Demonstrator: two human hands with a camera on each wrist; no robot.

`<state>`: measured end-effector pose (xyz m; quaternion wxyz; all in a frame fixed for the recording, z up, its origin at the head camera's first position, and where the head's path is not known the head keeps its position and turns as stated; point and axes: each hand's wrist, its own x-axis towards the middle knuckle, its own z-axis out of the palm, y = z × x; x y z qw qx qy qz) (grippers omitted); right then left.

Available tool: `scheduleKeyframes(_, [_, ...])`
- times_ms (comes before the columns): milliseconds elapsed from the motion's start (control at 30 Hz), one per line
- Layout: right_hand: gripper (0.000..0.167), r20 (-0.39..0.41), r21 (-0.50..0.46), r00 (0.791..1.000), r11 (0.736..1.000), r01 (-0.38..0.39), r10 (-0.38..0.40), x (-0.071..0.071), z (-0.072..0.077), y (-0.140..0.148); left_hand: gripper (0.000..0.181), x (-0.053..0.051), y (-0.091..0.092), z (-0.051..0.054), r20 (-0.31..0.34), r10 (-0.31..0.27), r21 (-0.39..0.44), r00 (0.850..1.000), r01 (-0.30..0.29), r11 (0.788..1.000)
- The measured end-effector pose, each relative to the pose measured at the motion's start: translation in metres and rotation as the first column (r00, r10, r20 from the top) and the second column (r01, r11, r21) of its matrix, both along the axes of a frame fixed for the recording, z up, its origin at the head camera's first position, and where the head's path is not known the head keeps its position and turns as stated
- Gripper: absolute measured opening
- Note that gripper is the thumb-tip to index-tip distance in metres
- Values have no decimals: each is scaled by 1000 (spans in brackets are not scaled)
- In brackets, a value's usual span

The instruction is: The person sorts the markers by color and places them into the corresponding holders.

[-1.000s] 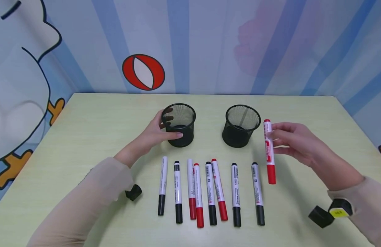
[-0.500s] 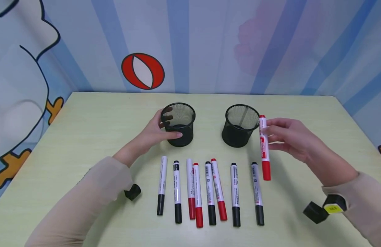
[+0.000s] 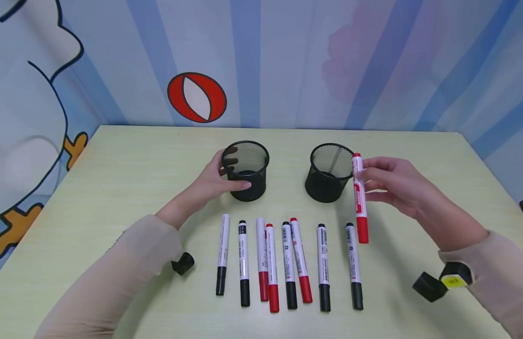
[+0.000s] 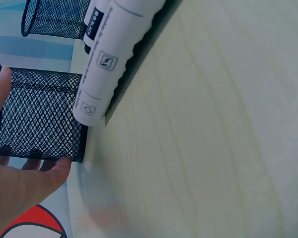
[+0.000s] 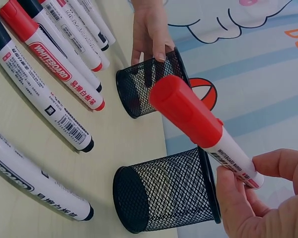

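Black mesh forms the left cup point(image 3: 255, 183) and right cup point(image 3: 325, 186), their dark bases showing inside. The left hand point(image 3: 208, 183) curls round the left cup, fingertips point(image 3: 232, 161) veiled by mesh in the head view. The right hand point(image 3: 398, 186) pinches a red marker point(image 3: 359, 197) beside the right cup; whether the two touch is unclear. Eight other markers point(image 3: 323, 263) lie on the table point(image 3: 117, 188), some cut off in the wrist views.
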<state>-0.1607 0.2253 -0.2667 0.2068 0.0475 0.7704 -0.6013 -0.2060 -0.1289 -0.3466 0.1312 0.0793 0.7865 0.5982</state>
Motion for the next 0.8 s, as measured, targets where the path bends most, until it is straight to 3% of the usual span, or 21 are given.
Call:
scheduleKeyframes(500, [54,-22,-6,1000,1000,20,-20,-5,6,-18,87,1,3,1,-1,-5,5,1000,5,1000])
scheduleKeyframes(800, [43,-18,-53,999,998,28,-29,-6,9,-22,87,0,3,0,-2,-7,7,1000,7,1000])
